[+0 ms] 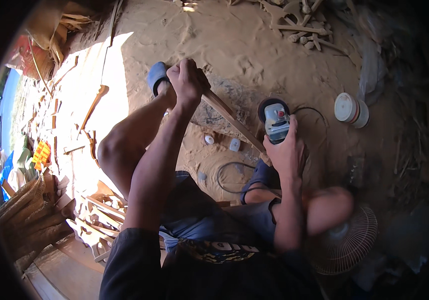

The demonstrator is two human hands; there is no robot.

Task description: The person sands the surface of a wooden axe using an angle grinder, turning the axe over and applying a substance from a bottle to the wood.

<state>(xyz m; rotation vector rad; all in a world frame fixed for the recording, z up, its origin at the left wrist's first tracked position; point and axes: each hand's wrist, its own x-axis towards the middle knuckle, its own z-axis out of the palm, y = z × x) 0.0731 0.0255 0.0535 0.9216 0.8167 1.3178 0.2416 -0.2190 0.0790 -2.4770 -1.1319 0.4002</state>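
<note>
My left hand (187, 82) is closed in a fist around the upper end of a long, narrow wooden piece (234, 121). The piece slants down to the right, its lower end by my right foot in a blue slipper (262, 177). My right hand (288, 150) grips an angle grinder (276, 122) from behind, to the right of the wood. A dark round disc (263, 107) shows at the grinder's far end, apart from the wood in this view. The fingers under the grinder are partly hidden.
A black cord (218, 176) loops over the sandy ground. To the right stand a white bucket (345, 107) and a round fan (362, 245). Carved wooden pieces lie at the far right (302, 29) and beside my left leg (99, 220). Two small white objects (234, 144) lie between my feet.
</note>
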